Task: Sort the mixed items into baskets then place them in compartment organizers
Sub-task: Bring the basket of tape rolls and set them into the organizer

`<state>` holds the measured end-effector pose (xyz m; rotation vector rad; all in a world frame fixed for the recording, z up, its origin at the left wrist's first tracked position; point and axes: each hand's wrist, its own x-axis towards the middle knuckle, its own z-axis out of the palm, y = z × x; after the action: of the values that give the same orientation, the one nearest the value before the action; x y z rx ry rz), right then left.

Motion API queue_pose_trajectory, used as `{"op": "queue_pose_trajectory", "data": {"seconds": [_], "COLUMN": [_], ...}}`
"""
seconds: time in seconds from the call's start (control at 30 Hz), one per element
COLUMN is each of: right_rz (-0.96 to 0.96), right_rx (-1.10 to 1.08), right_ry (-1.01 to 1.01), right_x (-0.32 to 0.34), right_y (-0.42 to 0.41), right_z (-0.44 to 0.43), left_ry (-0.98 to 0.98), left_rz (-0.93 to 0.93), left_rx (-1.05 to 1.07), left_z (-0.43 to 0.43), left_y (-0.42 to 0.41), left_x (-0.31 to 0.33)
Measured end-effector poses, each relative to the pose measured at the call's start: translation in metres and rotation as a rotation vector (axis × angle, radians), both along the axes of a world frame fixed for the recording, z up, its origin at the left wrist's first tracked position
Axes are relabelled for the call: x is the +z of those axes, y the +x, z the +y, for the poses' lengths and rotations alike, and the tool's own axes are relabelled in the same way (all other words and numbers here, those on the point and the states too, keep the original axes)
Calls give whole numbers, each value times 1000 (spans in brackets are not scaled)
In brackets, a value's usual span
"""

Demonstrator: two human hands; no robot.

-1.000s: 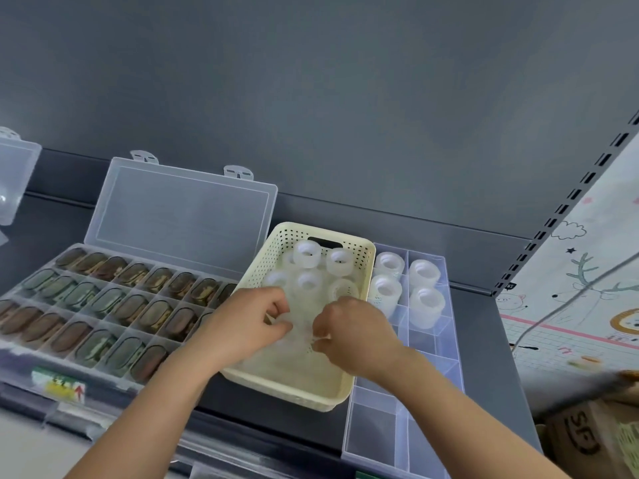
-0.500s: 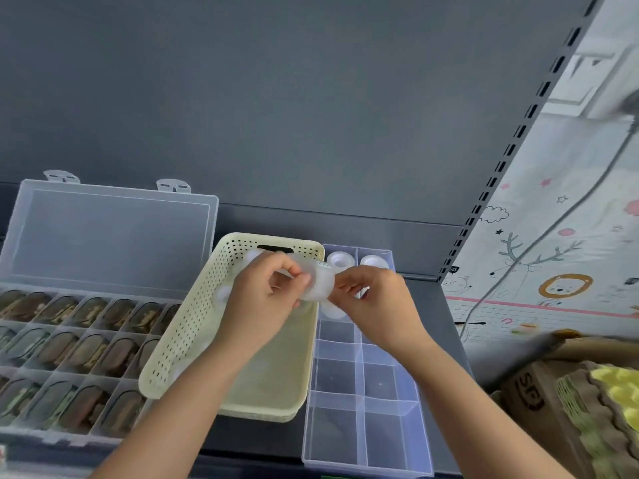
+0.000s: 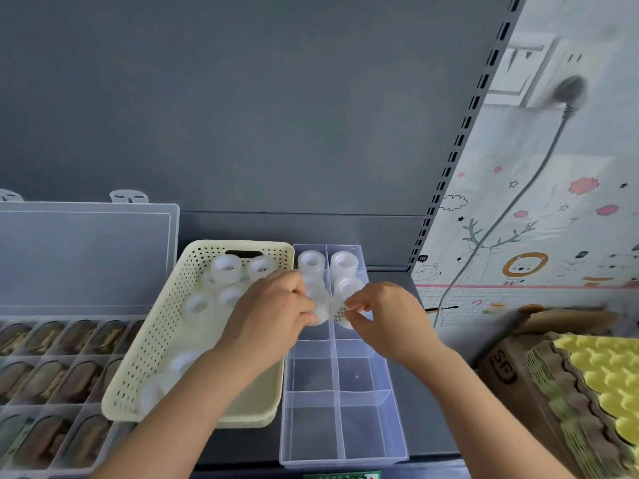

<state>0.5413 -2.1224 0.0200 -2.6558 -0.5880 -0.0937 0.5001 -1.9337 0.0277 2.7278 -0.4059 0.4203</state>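
A cream perforated basket holds several clear tape rolls. To its right stands a clear compartment organizer with tape rolls in its far cells. Above the organizer's upper middle cells, my left hand pinches one tape roll and my right hand pinches another tape roll. The two rolls touch between my fingertips. The organizer's near cells hold nothing.
An open clear case with brown oval items in its cells lies at the left, lid propped up. A cardboard box with egg trays and yellow foam sits at the right. A grey back panel rises behind.
Both hands lifted out of the basket with tape rolls and moved right over the organizer. The camera view swung right as well.
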Motion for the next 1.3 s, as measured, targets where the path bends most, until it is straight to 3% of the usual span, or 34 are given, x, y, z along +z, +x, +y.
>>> {"op": "queue_pose_trajectory", "data": {"seconds": [0.17, 0.47, 0.73, 0.9, 1.0, 1.1, 1.3], "right_rz": [-1, 141, 250, 239, 160, 36, 9], "right_rx": [-9, 0, -10, -4, 20, 84, 402], "right_ry": [-119, -307, -303, -271, -241, -185, -55], "right_x": [-3, -4, -5, -7, -2, 7, 14], "right_y": [0, 8, 14, 12, 10, 4, -21], "right_z": [-5, 5, 9, 11, 17, 32, 90], "left_ry": [323, 593, 476, 403, 207, -9, 292], "left_rz": [132, 221, 348, 300, 211, 177, 423], "left_rx": [-16, -72, -38, -71, -142, -65, 328], "left_z": [-6, -11, -8, -5, 4, 28, 97], "left_y": [8, 22, 26, 24, 17, 5, -34], "left_x": [-4, -11, -10, -12, -7, 7, 22]}}
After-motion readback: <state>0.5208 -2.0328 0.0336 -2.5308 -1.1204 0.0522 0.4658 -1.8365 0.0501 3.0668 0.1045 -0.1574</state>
